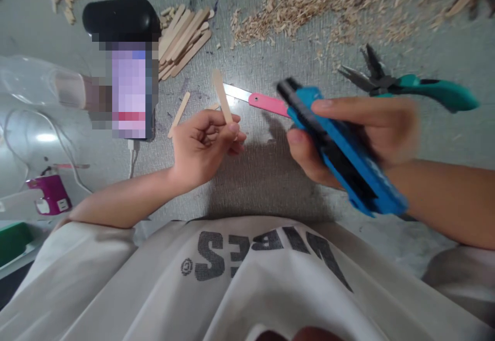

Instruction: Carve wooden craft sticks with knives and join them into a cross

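My left hand pinches a wooden craft stick between thumb and fingers, its rounded end pointing up and away from me. To the right, my right hand is wrapped round a blue utility knife with black parts, held above the table. The knife is blurred at its front end, and no blade can be made out. Beyond and between the hands lies a pink-handled tool with a flat metal blade. The held stick crosses in front of its blade tip, and the blue knife hides its near end.
Craft sticks are piled beside a black case and a phone with a cable. Wood chips are strewn at the back. Teal-handled pliers lie at right. A clear bottle and purple adapter are at left.
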